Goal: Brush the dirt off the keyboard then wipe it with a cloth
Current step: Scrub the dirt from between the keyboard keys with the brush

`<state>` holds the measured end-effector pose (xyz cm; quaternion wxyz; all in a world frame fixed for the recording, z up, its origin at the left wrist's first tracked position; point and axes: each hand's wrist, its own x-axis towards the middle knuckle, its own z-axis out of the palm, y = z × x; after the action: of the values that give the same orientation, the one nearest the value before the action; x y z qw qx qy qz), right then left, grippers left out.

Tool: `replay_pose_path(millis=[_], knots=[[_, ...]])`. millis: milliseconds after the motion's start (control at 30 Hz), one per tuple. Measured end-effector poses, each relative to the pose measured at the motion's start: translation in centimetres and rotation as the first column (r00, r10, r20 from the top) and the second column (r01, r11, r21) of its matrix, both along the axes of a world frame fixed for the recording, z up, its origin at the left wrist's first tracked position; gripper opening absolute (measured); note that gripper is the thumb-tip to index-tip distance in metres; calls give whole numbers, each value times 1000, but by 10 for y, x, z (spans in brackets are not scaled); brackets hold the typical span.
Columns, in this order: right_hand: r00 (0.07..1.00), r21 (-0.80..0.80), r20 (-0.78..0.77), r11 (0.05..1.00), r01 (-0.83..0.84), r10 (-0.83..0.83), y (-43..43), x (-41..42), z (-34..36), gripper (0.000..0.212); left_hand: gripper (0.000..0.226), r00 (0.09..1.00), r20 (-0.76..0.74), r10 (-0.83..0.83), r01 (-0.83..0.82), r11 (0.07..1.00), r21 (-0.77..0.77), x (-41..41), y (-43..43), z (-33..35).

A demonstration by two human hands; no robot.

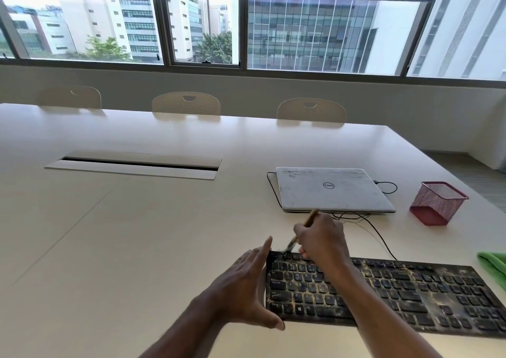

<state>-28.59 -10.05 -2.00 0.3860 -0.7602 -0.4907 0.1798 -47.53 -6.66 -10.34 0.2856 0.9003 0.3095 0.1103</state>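
Near the table's right edge, the keyboard is braced at its end by the flat, spread left hand. The right hand grips the brush. Hard flicks could scatter grit toward the laptop.

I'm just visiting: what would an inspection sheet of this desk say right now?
Surface: pale table, with a cable slot in its top.
Job's things: black keyboard speckled with dirt; brush, bristles at the keyboard's far left corner; green cloth at the right edge, untouched.
Clutter: closed laptop; red mesh pen holder.
Grippers: left hand, fingers straight, braces the keyboard's left end; right hand grips the brush.
Cables: black cable runs from the keyboard toward the laptop.
Surroundings: chairs, windows, buildings outside.
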Motion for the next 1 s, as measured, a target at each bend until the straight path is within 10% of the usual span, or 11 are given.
replay_pose_path(millis=[1000], knots=[[993, 13, 77, 996, -89, 88, 0, 26, 3, 20, 155, 997, -70, 35, -29, 996, 87, 5, -5, -2]])
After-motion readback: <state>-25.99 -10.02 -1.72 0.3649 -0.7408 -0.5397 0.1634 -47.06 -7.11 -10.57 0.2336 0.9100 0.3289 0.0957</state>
